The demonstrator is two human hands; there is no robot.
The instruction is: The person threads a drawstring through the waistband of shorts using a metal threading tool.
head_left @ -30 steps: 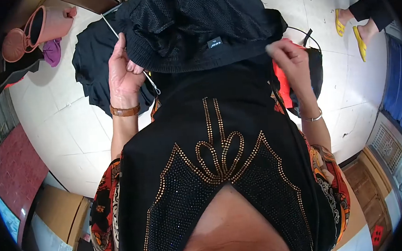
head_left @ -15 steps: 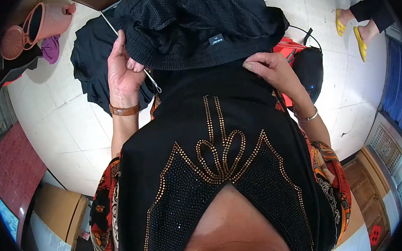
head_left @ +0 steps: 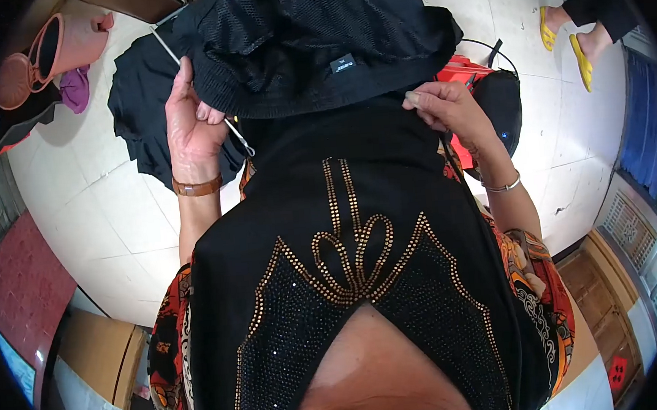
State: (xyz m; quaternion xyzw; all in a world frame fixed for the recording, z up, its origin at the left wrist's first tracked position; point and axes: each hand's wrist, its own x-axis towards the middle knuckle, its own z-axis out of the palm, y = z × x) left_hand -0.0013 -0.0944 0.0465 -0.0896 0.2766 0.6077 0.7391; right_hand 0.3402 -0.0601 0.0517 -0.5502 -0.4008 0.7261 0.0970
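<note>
A black garment [head_left: 287, 52] with a mesh lining, a ribbed elastic waistband [head_left: 299, 104] and a small dark label [head_left: 342, 64] is spread over my lap. At the waistband's left side, my left hand [head_left: 195, 130] is closed around a thin metal rod with a small loop at its lower end [head_left: 238, 136]. The rod slants through the hand, its far end sticking out past the thumb. My right hand [head_left: 450, 113] is at the waistband's right side with thumb and forefinger pinched together. Whatever lies between those fingertips is too small to make out.
More black cloth [head_left: 139, 104] hangs at the left. Beyond my right hand are a red item [head_left: 463, 66] and a black bag [head_left: 501, 109]. A pink bucket [head_left: 70, 48] and purple cloth [head_left: 75, 89] are far left. Another person's feet in yellow slippers [head_left: 581, 61] are at upper right.
My right hand's pinched fingertips have drawn slightly away from the waistband edge. The left hand keeps its hold on the rod. The whole view has shifted a little.
</note>
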